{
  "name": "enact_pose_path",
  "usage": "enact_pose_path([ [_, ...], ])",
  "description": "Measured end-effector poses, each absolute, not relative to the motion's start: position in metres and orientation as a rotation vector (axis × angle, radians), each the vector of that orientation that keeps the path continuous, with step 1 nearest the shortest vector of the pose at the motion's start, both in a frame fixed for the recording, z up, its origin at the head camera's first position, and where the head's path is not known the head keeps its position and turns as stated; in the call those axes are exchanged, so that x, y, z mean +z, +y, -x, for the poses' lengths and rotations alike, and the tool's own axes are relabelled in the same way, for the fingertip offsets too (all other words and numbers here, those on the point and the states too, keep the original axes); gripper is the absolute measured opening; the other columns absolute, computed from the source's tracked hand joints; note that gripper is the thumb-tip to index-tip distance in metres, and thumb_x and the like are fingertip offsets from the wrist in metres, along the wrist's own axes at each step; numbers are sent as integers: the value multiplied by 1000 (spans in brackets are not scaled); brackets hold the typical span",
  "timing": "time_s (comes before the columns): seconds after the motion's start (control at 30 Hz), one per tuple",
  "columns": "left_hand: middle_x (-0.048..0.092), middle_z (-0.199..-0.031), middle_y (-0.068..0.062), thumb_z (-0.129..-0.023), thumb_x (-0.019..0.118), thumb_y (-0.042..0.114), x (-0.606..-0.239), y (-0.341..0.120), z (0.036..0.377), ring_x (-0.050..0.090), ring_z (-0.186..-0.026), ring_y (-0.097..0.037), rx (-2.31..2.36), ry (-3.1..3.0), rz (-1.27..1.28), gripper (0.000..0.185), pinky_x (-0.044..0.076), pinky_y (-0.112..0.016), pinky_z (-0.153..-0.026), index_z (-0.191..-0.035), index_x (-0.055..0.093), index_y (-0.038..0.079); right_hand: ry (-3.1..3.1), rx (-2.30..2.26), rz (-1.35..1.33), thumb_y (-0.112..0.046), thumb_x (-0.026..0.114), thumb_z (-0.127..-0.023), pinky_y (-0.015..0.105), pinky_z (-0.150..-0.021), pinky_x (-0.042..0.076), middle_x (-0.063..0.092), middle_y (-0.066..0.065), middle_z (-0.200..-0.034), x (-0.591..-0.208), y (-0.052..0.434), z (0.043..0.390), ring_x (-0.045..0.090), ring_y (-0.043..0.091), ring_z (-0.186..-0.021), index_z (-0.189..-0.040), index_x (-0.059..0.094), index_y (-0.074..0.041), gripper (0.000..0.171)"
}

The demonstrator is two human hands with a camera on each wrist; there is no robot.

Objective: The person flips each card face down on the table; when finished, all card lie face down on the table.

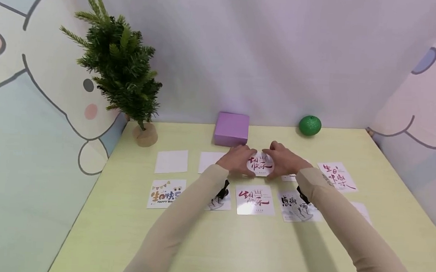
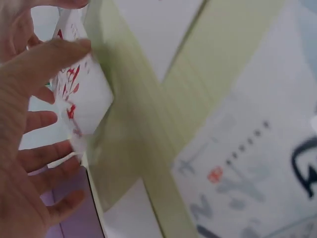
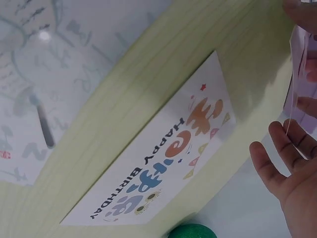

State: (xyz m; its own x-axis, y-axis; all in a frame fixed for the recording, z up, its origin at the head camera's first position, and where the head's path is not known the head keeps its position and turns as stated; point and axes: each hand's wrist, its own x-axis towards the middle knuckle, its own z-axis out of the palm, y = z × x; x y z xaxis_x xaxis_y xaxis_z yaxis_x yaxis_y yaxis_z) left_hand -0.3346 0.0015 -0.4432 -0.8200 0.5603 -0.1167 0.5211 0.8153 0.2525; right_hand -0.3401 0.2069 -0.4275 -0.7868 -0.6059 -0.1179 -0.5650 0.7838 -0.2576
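Both hands hold one white card [image 1: 260, 164] with red brush lettering, its face toward me, just in front of the purple box. My left hand [image 1: 237, 160] grips its left edge; in the left wrist view the thumb [image 2: 64, 53] lies across the printed face of the card [image 2: 91, 101], with fingers spread behind. My right hand [image 1: 284, 161] holds the opposite edge, fingers and thumb curved about it. The right wrist view catches the card almost edge-on, beside the right hand's fingers [image 3: 285, 148]. Closer to me lies another card [image 1: 255, 200] with similar red lettering.
Several cards lie in two rows: blank ones [image 1: 172, 162], birthday prints [image 1: 165, 194], a grey-and-black one [image 1: 299, 206] and a red-lettered one [image 1: 336, 176]. Along the back stand a small tree [image 1: 124, 68], the purple box [image 1: 231, 129] and a green ball [image 1: 310, 126].
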Motion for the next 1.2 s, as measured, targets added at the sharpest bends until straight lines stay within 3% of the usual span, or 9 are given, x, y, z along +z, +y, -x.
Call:
enact_pose_path([
  [0.17, 52, -138, 0, -69, 78, 60, -438, 3, 335, 49, -126, -17, 370, 2838, -881, 92, 39, -44, -106, -144, 43, 18, 2806, -386, 977, -40, 89, -56, 43, -91, 48, 47, 15, -117, -426, 197, 340, 48, 27, -104, -142, 43, 1, 106],
  [0.33, 55, -132, 3, -70, 79, 55, -435, 5, 333, 52, -119, -13, 429, 2823, -984, 85, 43, -37, -102, -141, 46, 20, 2786, -409, 976, -42, 88, -59, 44, -96, 46, 45, 16, -125, -422, 193, 339, 48, 28, -109, -149, 30, 1, 115],
  [0.53, 50, -125, -2, -72, 79, 50, -427, 0, 331, 53, -97, -13, 479, 2810, -995, 94, 51, -30, -81, -150, 31, 31, 2757, -606, 846, -45, 89, -58, 56, -103, 41, 37, 18, -141, -415, 209, 337, 45, 37, -127, -155, 14, -11, 128],
  [0.6, 49, -125, -4, -71, 81, 47, -424, -2, 332, 54, -97, -15, 593, 2798, -976, 92, 52, -31, -78, -148, 33, 32, 2729, -729, 833, -41, 90, -59, 58, -101, 41, 39, 19, -142, -416, 214, 337, 45, 40, -128, -153, 18, -10, 122],
  [0.73, 52, -133, -4, -71, 83, 39, -421, -7, 333, 55, -113, -20, 954, 2697, -911, 80, 51, -38, -88, -137, 41, 24, 2577, -978, 833, -27, 88, -65, 59, -99, 42, 42, 18, -144, -420, 214, 335, 42, 43, -133, -134, 31, -5, 93],
  [0.87, 56, -130, -3, -70, 85, 33, -423, -12, 331, 57, -112, -20, 1201, 2585, -843, 72, 50, -38, -89, -125, 41, 21, 2471, -1111, 839, -15, 84, -68, 59, -97, 44, 47, 18, -142, -421, 209, 332, 41, 43, -135, -117, 37, -2, 69],
  [0.97, 56, -125, -1, -69, 86, 31, -425, -15, 330, 56, -108, -20, 1225, 2584, -799, 70, 50, -39, -87, -122, 41, 23, 2489, -1108, 862, -11, 83, -66, 58, -96, 45, 53, 15, -133, -420, 208, 332, 46, 41, -132, -116, 43, -5, 64],
  [1.2, 42, -145, 0, -69, 83, 43, -431, -18, 328, 32, -140, -22, 855, 2775, -846, 63, 30, -56, -111, -120, 52, 23, 2645, -817, 933, -17, 86, -63, 54, -102, 41, 54, 12, -134, -424, 208, 332, 50, 36, -125, -120, 57, -12, 65],
])
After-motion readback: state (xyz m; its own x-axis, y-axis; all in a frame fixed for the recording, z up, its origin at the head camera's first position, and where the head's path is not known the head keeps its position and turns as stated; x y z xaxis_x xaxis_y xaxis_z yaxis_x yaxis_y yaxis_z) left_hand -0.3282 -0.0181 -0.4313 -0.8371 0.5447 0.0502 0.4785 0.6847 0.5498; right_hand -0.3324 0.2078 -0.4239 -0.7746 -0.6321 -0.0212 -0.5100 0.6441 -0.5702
